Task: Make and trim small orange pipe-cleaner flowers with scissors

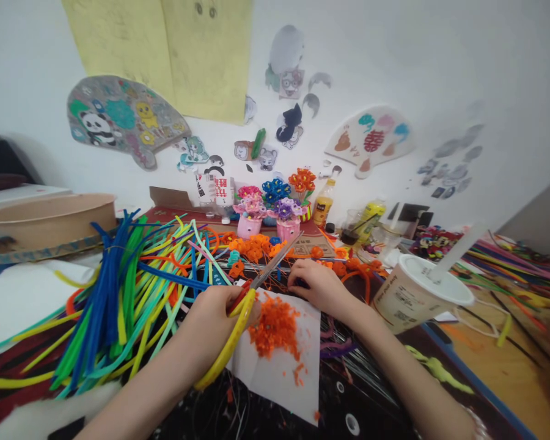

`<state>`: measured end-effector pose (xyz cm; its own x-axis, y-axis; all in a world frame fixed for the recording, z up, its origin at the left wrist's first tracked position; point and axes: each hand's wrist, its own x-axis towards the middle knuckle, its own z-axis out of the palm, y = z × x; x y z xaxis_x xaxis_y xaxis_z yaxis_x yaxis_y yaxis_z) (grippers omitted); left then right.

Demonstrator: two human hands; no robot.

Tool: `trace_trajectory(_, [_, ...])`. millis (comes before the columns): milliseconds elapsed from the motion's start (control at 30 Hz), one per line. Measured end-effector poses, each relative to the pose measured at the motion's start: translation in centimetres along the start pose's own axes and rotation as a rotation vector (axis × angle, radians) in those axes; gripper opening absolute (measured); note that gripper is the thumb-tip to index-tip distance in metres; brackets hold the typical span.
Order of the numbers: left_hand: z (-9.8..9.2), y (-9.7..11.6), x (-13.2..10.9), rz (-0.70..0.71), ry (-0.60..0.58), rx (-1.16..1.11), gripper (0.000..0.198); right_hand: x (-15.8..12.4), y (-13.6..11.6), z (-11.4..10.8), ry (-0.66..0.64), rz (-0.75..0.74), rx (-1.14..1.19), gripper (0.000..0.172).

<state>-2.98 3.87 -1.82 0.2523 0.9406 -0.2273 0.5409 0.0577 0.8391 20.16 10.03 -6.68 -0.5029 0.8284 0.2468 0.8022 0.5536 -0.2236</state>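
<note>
My left hand (220, 321) is wrapped round the yellow and red handles of a pair of scissors (274, 267), whose blades point up and to the right. Orange fuzzy clippings (275, 327) lie heaped on a sheet of white paper (302, 391) below and right of that hand. At the paper's upper right edge rests my right hand (318, 284), its fingers curled inward; whatever they hold, if anything, is too small to make out. Just beyond the hands are orange fuzzy flowers (252, 247).
Many coloured pipe cleaners (114, 293) spread over the left side. A white lidded cup (406, 293) with a straw stands right of my right forearm. Pink flower pots (249, 226), an orange drink bottle (323, 205) and a yellow bottle (370, 223) stand near the wall.
</note>
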Motion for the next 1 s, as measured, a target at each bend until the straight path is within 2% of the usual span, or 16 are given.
trace_trajectory(200, [0.1, 0.1, 0.0, 0.011, -0.001, -0.004, 0.03, 0.0, -0.4, -0.1, 0.001, -0.02, -0.028, 0.012])
trace_trajectory(767, [0.1, 0.3, -0.1, 0.034, 0.006, 0.017, 0.023, 0.7, 0.6, 0.8, 0.081, 0.0, -0.071, 0.005])
trace_trajectory(1000, [0.2, 0.1, 0.0, 0.036, 0.004, 0.016, 0.021, 0.6, 0.0, 0.1, 0.06, -0.094, -0.047, 0.006])
